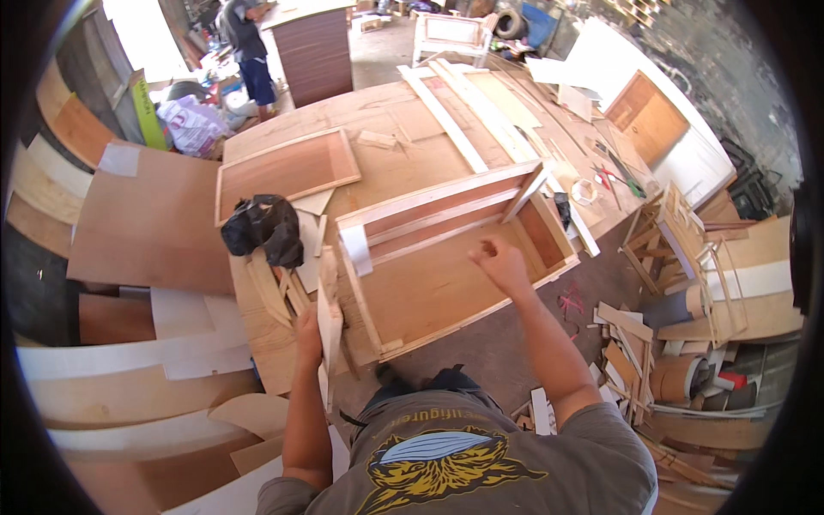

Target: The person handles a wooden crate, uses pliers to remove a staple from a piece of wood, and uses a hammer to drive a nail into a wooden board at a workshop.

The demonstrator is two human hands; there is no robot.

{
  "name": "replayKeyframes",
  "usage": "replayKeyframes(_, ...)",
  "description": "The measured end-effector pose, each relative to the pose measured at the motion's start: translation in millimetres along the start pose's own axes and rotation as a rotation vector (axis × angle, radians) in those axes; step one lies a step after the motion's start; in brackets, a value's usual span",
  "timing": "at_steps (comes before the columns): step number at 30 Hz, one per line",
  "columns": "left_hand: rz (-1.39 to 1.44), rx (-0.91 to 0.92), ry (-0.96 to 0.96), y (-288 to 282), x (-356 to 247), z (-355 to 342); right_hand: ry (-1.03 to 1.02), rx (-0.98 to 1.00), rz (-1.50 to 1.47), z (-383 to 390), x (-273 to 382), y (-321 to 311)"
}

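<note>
A shallow wooden box frame lies tilted at the near edge of the workbench, its open side facing up. A slat runs along inside its far wall, and a white patch shows in its left corner. My right hand hovers over the inside of the box, fingers loosely curled and apart, with nothing visible in it. To the left of the box, my left hand is closed on the edge of a narrow wooden panel, which stands upright beside the box's left side.
On the wooden workbench lie a framed panel, a black plastic bag, long pale strips and red-handled pliers. Leaning boards crowd the left. Offcuts lie on the floor at right. A person stands far left.
</note>
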State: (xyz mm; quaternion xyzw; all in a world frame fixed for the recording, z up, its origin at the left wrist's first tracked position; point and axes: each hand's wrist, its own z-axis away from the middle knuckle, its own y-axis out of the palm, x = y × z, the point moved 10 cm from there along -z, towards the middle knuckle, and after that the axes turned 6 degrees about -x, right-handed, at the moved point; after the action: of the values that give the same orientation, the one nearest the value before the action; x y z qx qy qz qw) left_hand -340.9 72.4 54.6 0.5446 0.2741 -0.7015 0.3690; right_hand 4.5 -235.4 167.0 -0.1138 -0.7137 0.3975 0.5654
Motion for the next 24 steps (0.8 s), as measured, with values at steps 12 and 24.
replayKeyframes(12, -0.077, 0.230, -0.239, 94.3, 7.8, -9.8, 0.195, -0.148, 0.618, -109.8, -185.6, -123.5)
replayKeyframes(24, -0.635, -0.164, -0.250, 67.3, -21.8, -24.9, 0.166, 0.068, 0.542, -165.2, -227.4, -99.4)
